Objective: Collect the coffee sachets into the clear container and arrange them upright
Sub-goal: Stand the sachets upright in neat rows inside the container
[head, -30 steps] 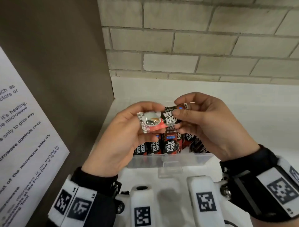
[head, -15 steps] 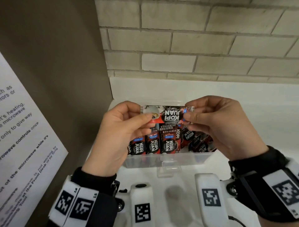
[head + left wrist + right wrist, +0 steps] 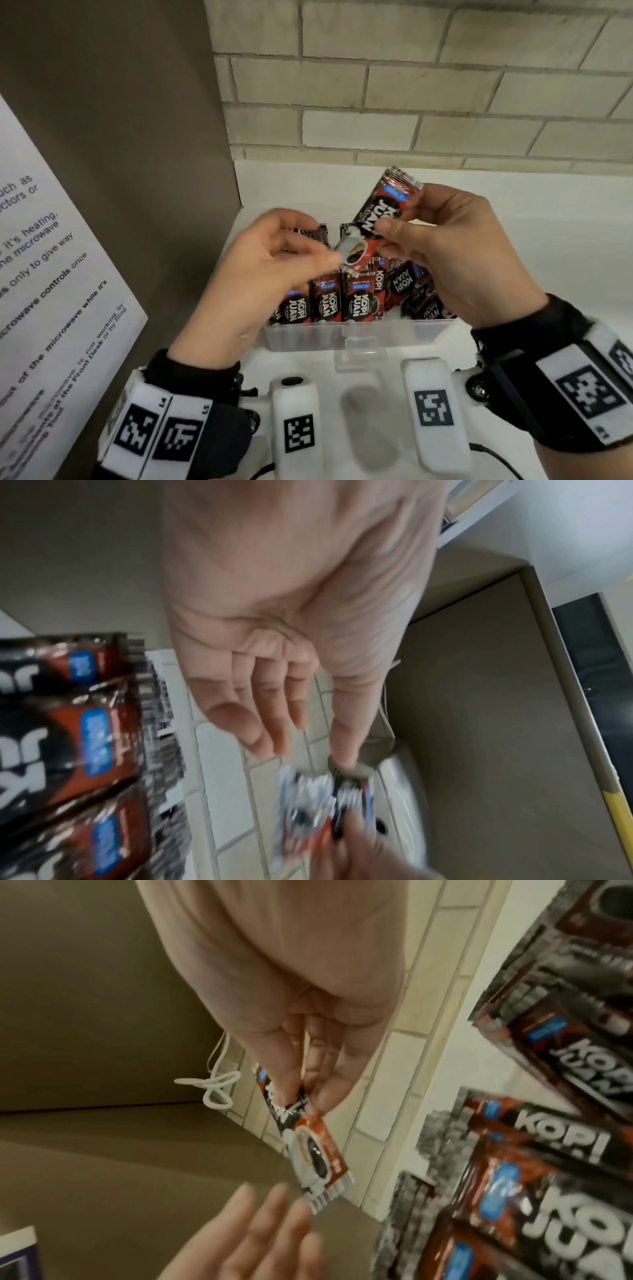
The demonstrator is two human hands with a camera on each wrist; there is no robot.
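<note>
My right hand (image 3: pixel 387 233) pinches one red-and-black coffee sachet (image 3: pixel 376 212) between thumb and fingers, tilted nearly upright above the clear container (image 3: pixel 394 330). In the right wrist view the sachet (image 3: pixel 308 1145) hangs from the fingertips (image 3: pixel 284 1093), cup picture down. Just to its left my left hand (image 3: pixel 291 250) is blurred, and in the left wrist view its fingers (image 3: pixel 267 710) are loose and hold nothing. Several sachets (image 3: pixel 325 305) stand upright in a row at the container's front left. Others (image 3: pixel 421 305) lie slanted at its right.
A brown panel (image 3: pixel 137 137) bearing a printed paper notice (image 3: pixel 41 274) closes off the left side. A brick wall (image 3: pixel 411 85) runs behind the white counter (image 3: pixel 548 257). A white cord (image 3: pixel 219 1088) hangs by the wall.
Both hands held the sachet level before. My left hand has let go and drawn slightly left, while my right hand has turned the sachet up on end.
</note>
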